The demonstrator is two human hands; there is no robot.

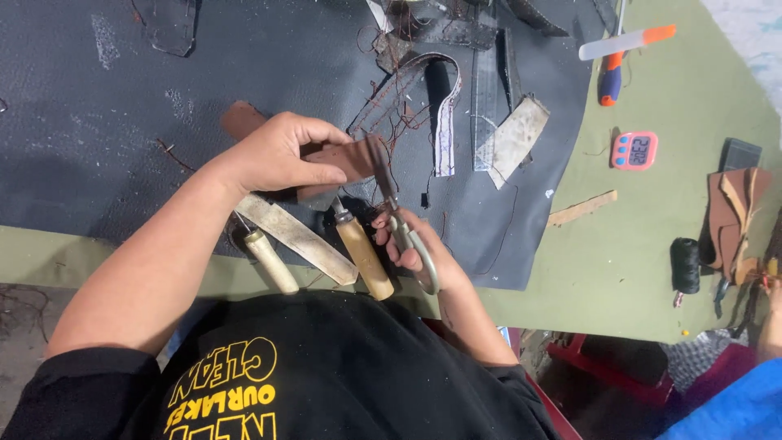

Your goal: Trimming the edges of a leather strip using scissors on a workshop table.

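My left hand (281,155) grips a brown leather piece (346,160) and holds it flat over the black leather sheet (122,114). The fingers of my right hand (419,248) are through the handles of metal scissors (399,220), whose blades reach up to the right edge of the brown piece. Just under my hands lie two wooden-handled tools (365,261) (271,261) and a pale strip (297,238).
Leather scraps, a metal ruler (485,106) and loose threads lie at the top of the sheet. On the green table (643,228) sit a pink timer (634,150), an orange-tipped tool (623,41), a black thread spool (685,265) and brown leather pieces (733,212). Another person's hand (770,310) shows at the right edge.
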